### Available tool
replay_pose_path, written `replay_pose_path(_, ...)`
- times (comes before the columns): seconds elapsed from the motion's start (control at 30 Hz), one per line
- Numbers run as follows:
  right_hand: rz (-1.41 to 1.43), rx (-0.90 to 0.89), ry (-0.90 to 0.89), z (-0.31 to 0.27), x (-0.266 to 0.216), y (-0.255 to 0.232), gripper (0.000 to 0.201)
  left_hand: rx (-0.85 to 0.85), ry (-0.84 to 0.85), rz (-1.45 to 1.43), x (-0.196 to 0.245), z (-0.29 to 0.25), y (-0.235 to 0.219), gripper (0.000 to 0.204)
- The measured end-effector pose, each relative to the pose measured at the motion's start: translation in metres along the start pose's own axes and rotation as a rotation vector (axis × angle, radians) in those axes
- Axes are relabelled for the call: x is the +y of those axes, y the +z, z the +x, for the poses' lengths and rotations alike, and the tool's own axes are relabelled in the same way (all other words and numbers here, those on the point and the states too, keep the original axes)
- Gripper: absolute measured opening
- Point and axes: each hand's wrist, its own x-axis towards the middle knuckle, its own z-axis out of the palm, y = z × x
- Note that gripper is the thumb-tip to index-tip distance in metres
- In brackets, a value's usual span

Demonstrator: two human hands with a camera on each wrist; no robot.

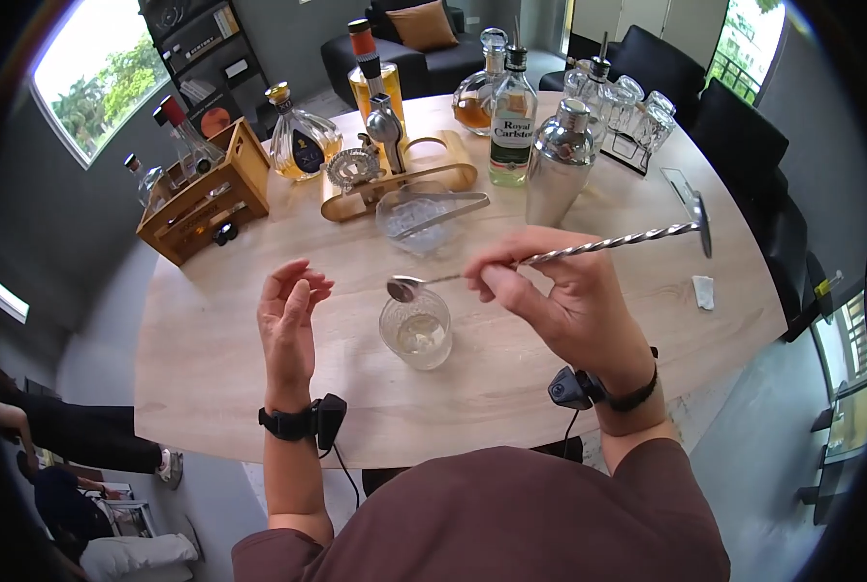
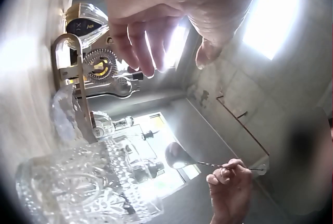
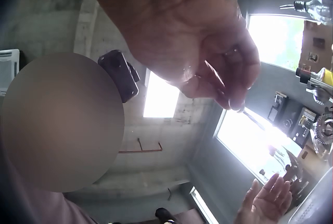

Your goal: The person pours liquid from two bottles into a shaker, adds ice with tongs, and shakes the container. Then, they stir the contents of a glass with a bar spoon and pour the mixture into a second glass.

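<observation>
My right hand (image 1: 574,306) pinches a twisted-stem bar spoon (image 1: 637,238) between thumb and fingers. The spoon's flat disc end points out to the right. Its bowl (image 1: 404,288) hangs over the far rim of a cut-glass tumbler (image 1: 417,339), which has pale contents in the bottom. Left of the tumbler, my left hand (image 1: 290,325) is raised with loosely bent fingers and holds nothing. The left wrist view shows the patterned tumbler wall (image 2: 78,185) close up, with the spoon bowl (image 2: 178,155) beyond it. In the right wrist view, my fingers (image 3: 247,62) hide most of the stem.
Beyond the tumbler sits a clear ice bowl (image 1: 409,238) with tongs (image 1: 443,213) across it. Behind are a wooden stand (image 1: 433,177) with a strainer (image 1: 354,169), a liquor bottle (image 1: 513,126) and a steel shaker (image 1: 560,160). A wooden crate (image 1: 210,209) stands left, racked glasses (image 1: 652,121) right.
</observation>
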Motion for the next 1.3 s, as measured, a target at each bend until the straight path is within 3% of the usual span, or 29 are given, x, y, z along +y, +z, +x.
replay_pose_path(0.1,0.266,0.142,-0.084,0.002,0.005,0.01,0.019,-0.088,-0.047,-0.062,0.02,-0.01,0.008,0.022)
replay_pose_path(0.13,0.504,0.187,-0.055,0.004,0.003,0.015,0.021,-0.105,-0.083,-0.037,0.029,-0.015,0.02,0.021)
replay_pose_path(0.2,0.866,0.177,-0.005,0.004,0.007,0.022,0.026,-0.251,-0.125,-0.003,0.044,-0.024,0.039,0.03)
replay_pose_path(0.23,0.871,0.196,-0.011,0.002,0.009,0.028,0.026,-0.307,-0.143,0.005,0.049,-0.028,0.048,0.034)
replay_pose_path(0.3,1.299,0.083,0.271,-0.001,0.009,0.045,0.028,-0.366,-0.118,0.014,0.056,-0.032,0.063,0.041)
replay_pose_path(0.37,1.51,0.049,0.351,-0.007,0.012,0.064,0.028,-0.331,0.053,0.001,0.067,-0.035,0.076,0.046)
replay_pose_path(0.43,1.53,-0.019,0.416,-0.013,0.01,0.072,0.032,-0.241,0.142,0.065,0.074,-0.037,0.081,0.048)
replay_pose_path(0.5,1.566,-0.013,0.488,-0.014,0.003,0.072,0.032,-0.265,0.171,0.047,0.076,-0.035,0.078,0.038)
replay_pose_path(0.63,1.646,-0.025,0.483,-0.016,0.001,0.073,0.032,-0.164,0.324,-0.043,0.066,-0.031,0.072,0.027)
replay_pose_path(0.7,1.675,-0.224,0.562,-0.016,0.005,0.074,0.033,-0.07,0.312,-0.086,0.073,-0.027,0.067,0.022)
replay_pose_path(0.77,1.362,-0.444,0.436,-0.015,0.003,0.069,0.031,0.037,0.395,-0.047,0.097,0.002,0.06,0.019)
replay_pose_path(0.83,1.034,-0.533,0.203,-0.018,-0.003,0.061,0.024,0.216,0.437,0.023,0.12,0.046,0.036,0.019)
replay_pose_path(0.87,0.81,-0.397,0.095,-0.021,-0.014,0.054,0.015,0.22,0.415,0.087,0.126,0.072,0.013,0.022)
replay_pose_path(0.9,0.812,-0.401,0.088,-0.023,-0.02,0.047,0.015,0.237,0.387,0.169,0.123,0.097,-0.004,0.024)
replay_pose_path(0.97,0.375,-0.129,-0.209,-0.022,-0.025,0.03,0.012,0.232,0.294,0.355,0.109,0.143,-0.046,0.028)
replay_pose_path(1.03,0.404,-0.1,-0.182,-0.016,-0.025,0.008,0.011,0.267,0.198,0.588,0.088,0.172,-0.065,0.032)
replay_pose_path(1.1,0.467,-0.066,-0.123,-0.014,-0.027,-0.013,0.011,0.155,0.123,0.696,0.067,0.194,-0.073,0.034)
replay_pose_path(1.17,0.442,0.031,-0.127,-0.014,-0.026,-0.026,0.011,0.159,0.097,0.818,0.045,0.213,-0.07,0.034)
replay_pose_path(1.3,0.152,0.159,-0.195,-0.017,-0.026,-0.044,0.013,0.116,0.053,0.916,0.009,0.235,-0.049,0.036)
